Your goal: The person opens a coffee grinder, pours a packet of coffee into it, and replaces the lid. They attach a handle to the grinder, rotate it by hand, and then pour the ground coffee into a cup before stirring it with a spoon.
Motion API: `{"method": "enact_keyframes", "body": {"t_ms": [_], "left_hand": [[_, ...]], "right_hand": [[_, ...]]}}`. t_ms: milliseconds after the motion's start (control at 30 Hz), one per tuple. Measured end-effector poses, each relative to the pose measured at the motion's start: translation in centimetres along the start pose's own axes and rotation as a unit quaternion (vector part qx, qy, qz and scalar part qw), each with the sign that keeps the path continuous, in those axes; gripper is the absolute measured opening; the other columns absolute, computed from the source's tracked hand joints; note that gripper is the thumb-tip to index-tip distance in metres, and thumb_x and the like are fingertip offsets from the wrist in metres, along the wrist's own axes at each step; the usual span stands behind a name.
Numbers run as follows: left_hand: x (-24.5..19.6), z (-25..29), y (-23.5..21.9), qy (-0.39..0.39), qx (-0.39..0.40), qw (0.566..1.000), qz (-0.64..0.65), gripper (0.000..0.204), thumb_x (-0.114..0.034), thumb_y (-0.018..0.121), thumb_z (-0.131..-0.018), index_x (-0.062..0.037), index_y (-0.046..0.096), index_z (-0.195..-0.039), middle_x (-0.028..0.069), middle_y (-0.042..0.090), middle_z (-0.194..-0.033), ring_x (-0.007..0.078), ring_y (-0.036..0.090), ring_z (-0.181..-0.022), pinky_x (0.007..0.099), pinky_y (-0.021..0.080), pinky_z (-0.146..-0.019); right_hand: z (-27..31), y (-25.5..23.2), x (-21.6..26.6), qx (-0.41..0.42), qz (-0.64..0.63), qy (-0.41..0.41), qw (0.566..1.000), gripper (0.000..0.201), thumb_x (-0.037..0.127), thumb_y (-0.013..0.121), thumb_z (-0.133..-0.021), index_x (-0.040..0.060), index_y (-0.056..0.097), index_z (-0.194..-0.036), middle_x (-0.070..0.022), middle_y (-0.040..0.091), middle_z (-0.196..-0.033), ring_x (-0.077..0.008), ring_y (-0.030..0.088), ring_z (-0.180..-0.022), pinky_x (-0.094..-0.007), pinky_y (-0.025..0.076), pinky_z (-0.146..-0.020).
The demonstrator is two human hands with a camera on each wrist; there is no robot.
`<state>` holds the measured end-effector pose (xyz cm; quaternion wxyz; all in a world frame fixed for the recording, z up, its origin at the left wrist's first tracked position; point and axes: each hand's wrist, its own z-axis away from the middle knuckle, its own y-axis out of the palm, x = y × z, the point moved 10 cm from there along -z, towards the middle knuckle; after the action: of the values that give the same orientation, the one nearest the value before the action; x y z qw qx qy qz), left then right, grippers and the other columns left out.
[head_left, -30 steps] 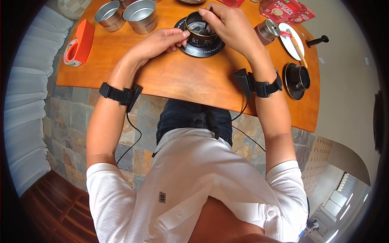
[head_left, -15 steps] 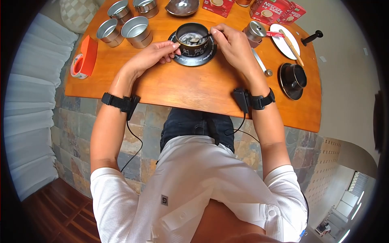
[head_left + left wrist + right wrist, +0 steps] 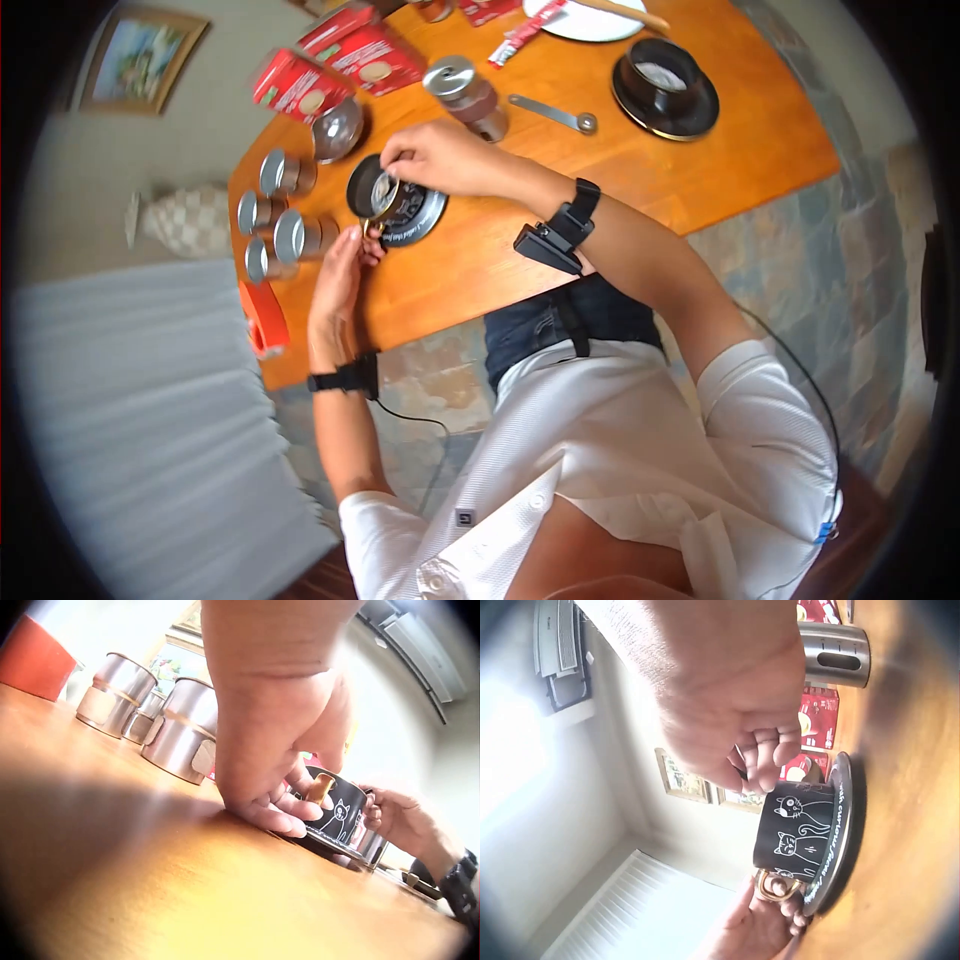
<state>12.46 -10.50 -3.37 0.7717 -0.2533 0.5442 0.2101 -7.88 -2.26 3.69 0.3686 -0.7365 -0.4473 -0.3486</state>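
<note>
A black cup (image 3: 795,829) with white cat drawings and a gold handle (image 3: 321,788) stands on a black lettered saucer (image 3: 428,222). My left hand (image 3: 342,275) holds the cup by that handle, a finger through its loop in the right wrist view. Over the rim, my right hand (image 3: 435,158) pinches the dark handle of a spoon (image 3: 742,771). The spoon's bowl is hidden inside the cup. Something whitish shows in the cup in the head view.
Several metal cups (image 3: 292,235) and an orange tape dispenser (image 3: 265,315) stand to the left. Behind are red Nescafe boxes (image 3: 375,55) and a metal canister (image 3: 465,90). A measuring spoon (image 3: 550,112), a white plate (image 3: 590,22) and a second black cup (image 3: 660,78) lie right.
The head view has swung round, so the table now appears tilted and the cup sits further left in it. The left hand stays at the cup's handle, the right hand over its rim.
</note>
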Motion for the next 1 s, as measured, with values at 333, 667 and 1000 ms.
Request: {"method": "enact_keyframes", "body": {"t_ms": [333,667,1000], "left_hand": [[-0.1,0.4,-0.1,-0.022,-0.084,0.996,0.03,0.027,-0.03,0.055,-0.105,-0.006,0.069,-0.106,-0.0016,0.064,-0.088,0.0071,0.057,-0.08,0.0231,0.045,-0.075],[-1.2,1.9,0.5,-0.014,-0.088,0.995,-0.041,0.029,-0.03,0.058,-0.103,-0.0047,0.065,-0.115,-0.0017,0.063,-0.088,0.0067,0.058,-0.078,0.024,0.048,-0.075],[-1.7,4.1,-0.1,0.041,-0.134,0.99,-0.024,0.025,-0.025,0.064,-0.1,-0.0052,0.064,-0.115,-0.0025,0.061,-0.094,0.0056,0.055,-0.08,0.0218,0.046,-0.072]], "right_hand": [[0.9,1.8,0.1,0.016,0.015,-0.001,1.0,0.021,0.014,0.062,-0.091,0.0002,0.067,-0.106,-0.0203,0.071,-0.099,-0.0383,0.067,-0.093,-0.0442,0.052,-0.079],[1.0,-0.1,1.1,0.0,0.113,0.047,0.992,0.031,0.026,0.067,-0.094,0.0056,0.066,-0.117,-0.0108,0.066,-0.071,-0.0231,0.063,-0.061,-0.0349,0.048,-0.058],[1.2,1.8,8.3,0.086,0.129,0.004,0.988,0.025,0.024,0.062,-0.097,0.0017,0.068,-0.105,-0.0084,0.063,-0.07,-0.0131,0.058,-0.061,-0.0304,0.045,-0.057]]}}
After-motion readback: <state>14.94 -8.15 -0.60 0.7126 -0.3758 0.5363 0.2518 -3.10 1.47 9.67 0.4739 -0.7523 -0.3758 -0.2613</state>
